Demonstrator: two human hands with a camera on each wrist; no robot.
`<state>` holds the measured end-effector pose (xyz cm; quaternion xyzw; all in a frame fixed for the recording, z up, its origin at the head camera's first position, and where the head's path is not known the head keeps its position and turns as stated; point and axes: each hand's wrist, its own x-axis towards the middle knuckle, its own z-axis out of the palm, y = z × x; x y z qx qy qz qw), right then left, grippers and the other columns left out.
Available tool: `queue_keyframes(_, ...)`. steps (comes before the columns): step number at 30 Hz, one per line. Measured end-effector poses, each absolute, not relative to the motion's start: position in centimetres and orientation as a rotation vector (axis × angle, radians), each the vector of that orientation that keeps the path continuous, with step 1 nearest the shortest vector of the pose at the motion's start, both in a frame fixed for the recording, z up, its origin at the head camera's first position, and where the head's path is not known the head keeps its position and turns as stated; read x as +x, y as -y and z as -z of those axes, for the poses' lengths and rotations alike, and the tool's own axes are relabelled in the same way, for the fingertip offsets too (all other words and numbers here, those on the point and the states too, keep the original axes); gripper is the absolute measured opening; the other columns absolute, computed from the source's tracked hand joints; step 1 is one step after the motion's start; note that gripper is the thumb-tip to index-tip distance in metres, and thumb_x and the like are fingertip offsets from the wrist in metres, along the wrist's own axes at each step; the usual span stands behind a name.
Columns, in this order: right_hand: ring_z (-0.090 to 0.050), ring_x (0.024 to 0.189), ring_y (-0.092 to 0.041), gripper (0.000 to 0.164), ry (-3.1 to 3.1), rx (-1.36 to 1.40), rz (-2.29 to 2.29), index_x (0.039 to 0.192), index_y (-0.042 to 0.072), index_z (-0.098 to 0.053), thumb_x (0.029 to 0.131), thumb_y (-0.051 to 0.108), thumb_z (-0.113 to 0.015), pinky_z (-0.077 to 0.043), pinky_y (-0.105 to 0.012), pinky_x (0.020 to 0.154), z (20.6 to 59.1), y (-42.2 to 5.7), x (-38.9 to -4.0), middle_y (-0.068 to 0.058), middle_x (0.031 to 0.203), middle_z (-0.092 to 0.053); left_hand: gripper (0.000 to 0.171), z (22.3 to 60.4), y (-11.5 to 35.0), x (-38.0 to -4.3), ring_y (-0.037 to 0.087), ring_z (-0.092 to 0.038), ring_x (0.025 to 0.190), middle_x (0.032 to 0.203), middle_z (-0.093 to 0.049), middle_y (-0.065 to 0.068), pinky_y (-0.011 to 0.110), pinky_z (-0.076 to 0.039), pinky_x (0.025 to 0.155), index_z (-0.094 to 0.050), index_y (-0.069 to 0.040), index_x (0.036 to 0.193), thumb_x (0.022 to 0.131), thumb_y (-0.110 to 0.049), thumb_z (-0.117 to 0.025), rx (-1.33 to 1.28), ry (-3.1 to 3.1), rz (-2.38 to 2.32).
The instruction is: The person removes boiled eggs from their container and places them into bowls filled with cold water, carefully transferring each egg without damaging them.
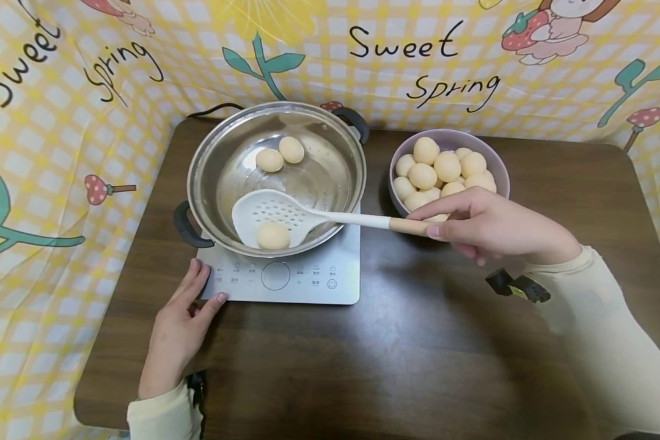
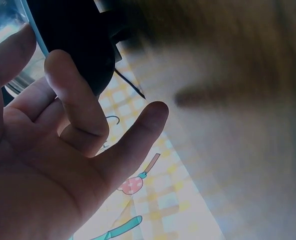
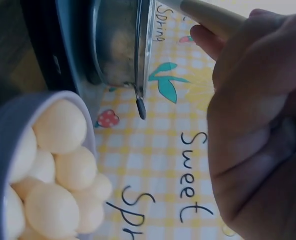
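Note:
My right hand [image 1: 478,226] pinches the wooden end of a white slotted ladle [image 1: 275,206] between thumb and fingers. The ladle's perforated head lies inside a steel pot [image 1: 330,238], with one pale egg [image 1: 273,235] at its near side. Two more eggs [image 1: 269,160] sit farther back in the pot. Below the right forearm's reach, a purple bowl [image 1: 502,164] heaped with pale eggs [image 3: 52,210] appears in the right wrist view too. My left hand [image 1: 177,330] rests loosely at the front left corner of the induction cooker [image 1: 319,293], thumb and fingertips along its edges.
The pot stands on the cooker, its dark handles [image 1: 186,225] sticking out left and back right. A black cord [image 1: 214,109] runs behind it. Checked yellow cloth [image 1: 330,73] walls the back and sides of the brown table [image 1: 319,366].

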<state>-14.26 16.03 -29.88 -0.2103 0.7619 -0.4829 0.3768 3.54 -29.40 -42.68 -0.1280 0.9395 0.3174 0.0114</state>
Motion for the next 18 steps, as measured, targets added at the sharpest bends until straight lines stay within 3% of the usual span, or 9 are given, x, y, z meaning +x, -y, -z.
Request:
queue_keyframes(6, -0.037, 0.036, -0.018, 0.031, -1.854, -0.483, 1.230, 0.135, 0.017, -0.064, 0.106, 0.019, -0.055, -0.036, -0.033, 0.032, 30.07, -16.07, -14.31, -0.012, 0.055, -0.045, 0.063, 42.70, 29.39, 3.54, 0.026, -0.045, 0.137, 0.162, -0.028, -0.003, 0.009, -0.040, 0.074, -0.043, -0.013, 0.154, 0.100, -0.038, -0.066, -0.395, -2.941, -0.990)
queue_keyframes(18, -0.039, 0.031, -0.014, 0.034, -1.724, -0.461, 1.291, 0.138, 0.007, -0.059, 0.107, 0.020, -0.052, -0.050, -0.040, 0.036, 30.78, -16.22, -14.41, -0.012, 0.056, -0.048, 0.062, 42.76, 29.28, 3.54, 0.027, -0.045, 0.137, 0.162, -0.028, -0.002, 0.009, -0.040, 0.074, -0.044, -0.012, 0.153, 0.100, -0.036, -0.066, -0.395, -2.944, -0.991)
